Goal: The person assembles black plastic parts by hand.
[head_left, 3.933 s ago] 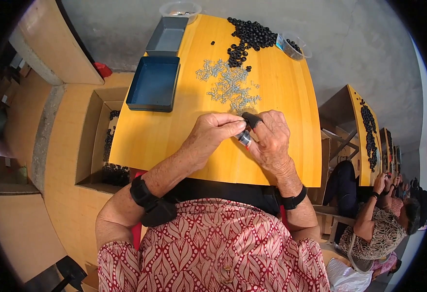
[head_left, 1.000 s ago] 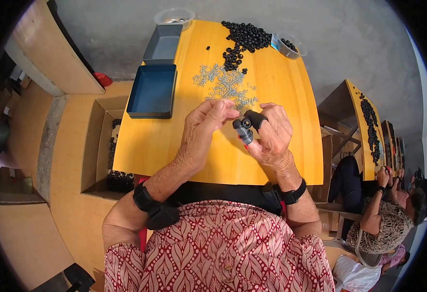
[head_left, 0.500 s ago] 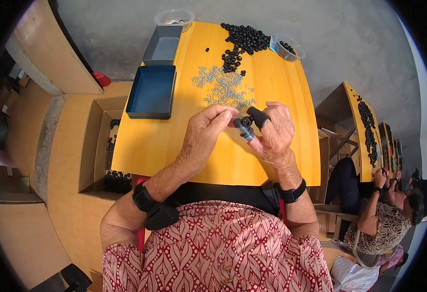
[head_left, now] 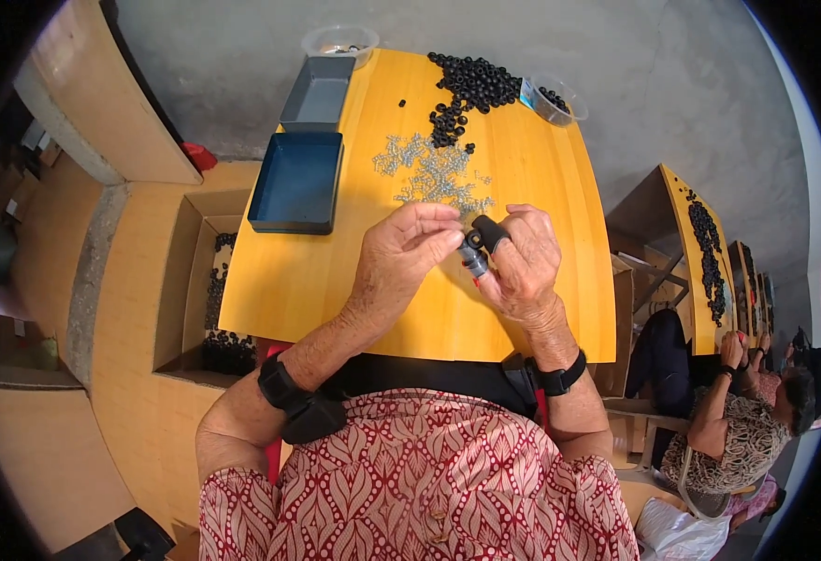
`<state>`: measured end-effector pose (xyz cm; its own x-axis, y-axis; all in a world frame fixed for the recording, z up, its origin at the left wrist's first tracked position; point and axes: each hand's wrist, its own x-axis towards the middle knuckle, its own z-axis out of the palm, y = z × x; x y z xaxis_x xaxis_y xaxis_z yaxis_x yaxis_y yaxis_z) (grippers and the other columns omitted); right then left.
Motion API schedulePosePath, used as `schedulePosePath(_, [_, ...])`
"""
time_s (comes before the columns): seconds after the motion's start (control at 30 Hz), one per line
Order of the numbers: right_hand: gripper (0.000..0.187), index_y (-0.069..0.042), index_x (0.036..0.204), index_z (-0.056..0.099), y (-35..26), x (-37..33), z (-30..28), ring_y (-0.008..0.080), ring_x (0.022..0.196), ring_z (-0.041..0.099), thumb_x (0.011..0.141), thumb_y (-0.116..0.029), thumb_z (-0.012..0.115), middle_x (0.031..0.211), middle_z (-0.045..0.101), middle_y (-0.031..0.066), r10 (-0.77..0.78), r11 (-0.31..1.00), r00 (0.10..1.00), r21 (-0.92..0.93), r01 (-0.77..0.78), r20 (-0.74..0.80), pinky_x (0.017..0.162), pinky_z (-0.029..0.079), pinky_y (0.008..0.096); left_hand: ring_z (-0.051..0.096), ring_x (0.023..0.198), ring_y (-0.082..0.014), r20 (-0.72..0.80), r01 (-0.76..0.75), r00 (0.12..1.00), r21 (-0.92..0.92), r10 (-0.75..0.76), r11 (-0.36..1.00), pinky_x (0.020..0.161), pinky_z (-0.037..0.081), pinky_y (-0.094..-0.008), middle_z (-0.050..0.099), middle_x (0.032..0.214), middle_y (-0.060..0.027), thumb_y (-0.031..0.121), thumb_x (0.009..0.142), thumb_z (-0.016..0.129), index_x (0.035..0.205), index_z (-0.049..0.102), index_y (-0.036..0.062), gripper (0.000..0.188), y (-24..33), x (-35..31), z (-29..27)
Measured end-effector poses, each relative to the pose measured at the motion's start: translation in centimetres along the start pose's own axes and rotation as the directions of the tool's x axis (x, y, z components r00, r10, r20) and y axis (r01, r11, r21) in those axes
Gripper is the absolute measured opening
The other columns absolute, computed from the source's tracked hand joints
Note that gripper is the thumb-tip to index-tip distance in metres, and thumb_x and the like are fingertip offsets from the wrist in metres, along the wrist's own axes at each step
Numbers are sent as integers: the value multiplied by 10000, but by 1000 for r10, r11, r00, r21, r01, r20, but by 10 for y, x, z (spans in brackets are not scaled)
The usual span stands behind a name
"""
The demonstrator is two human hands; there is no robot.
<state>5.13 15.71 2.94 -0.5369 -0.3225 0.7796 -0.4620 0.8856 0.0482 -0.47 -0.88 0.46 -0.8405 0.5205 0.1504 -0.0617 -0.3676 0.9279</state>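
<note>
My left hand (head_left: 399,251) is closed, its thumb and fingertips pinched together beside my right hand; whatever they pinch is too small or hidden to make out. My right hand (head_left: 525,260) wears a black cover (head_left: 491,233) on one digit and a grey and black sleeve (head_left: 472,261) with a red mark on another. Between these covered digits it grips a small black ring-shaped part (head_left: 473,239). Just beyond both hands lies a spread of small clear, shiny pieces (head_left: 439,173). A heap of black ring-shaped parts (head_left: 481,82) is farther back on the yellow table (head_left: 289,294).
Left on the table are a dark blue tray (head_left: 292,224) and a grey tray (head_left: 315,93). Clear plastic bowls (head_left: 340,39) stand at the back corners. A cardboard box (head_left: 175,280) of black parts is on the floor at left. Another person (head_left: 733,425) works at a table on the right.
My left hand has moved slightly right, its fingertips now against the black part at my right hand. The view has shifted a little.
</note>
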Motion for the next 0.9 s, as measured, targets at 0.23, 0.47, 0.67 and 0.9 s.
schedulePosePath(0.23, [295, -1, 822, 611, -6, -1, 2, 312, 754, 562, 626, -156, 768, 813, 556, 124, -46, 999, 998, 18, 46, 39, 734, 482, 439, 612, 946, -116, 86, 35, 996, 39, -39, 999, 861, 494, -241, 653, 991, -50, -28, 853, 638, 1102, 606, -1, 253, 4, -1, -6])
schedulePosePath(0.47, [325, 32, 919, 643, -13, 9, -3, 295, 729, 552, 683, -167, 746, 808, 558, 124, -8, 994, 996, 111, -2, 94, 653, 439, 410, 601, 880, -104, -3, 64, 998, 143, -64, 988, 808, 489, -234, 647, 936, -34, 20, 834, 673, 1062, 632, 16, 232, 28, 1, -31])
schedulePosePath(0.67, [258, 35, 950, 659, -3, 2, -8, 320, 734, 582, 708, -50, 682, 799, 587, 161, 16, 999, 993, 45, -21, 113, 644, 452, 393, 625, 840, -106, -246, -259, 933, 47, 263, 965, 786, 497, -237, 666, 927, -44, 84, 830, 703, 1028, 635, 6, 224, 80, 12, -78])
schedulePosePath(0.9, [186, 52, 850, 635, 1, 3, -8, 314, 735, 559, 690, -21, 698, 809, 566, 165, 45, 999, 992, -13, -44, 116, 635, 446, 390, 609, 931, -126, -620, -177, 645, 448, 447, 876, 838, 481, -259, 655, 983, -71, 62, 817, 708, 1063, 656, 19, 255, 88, -17, -194])
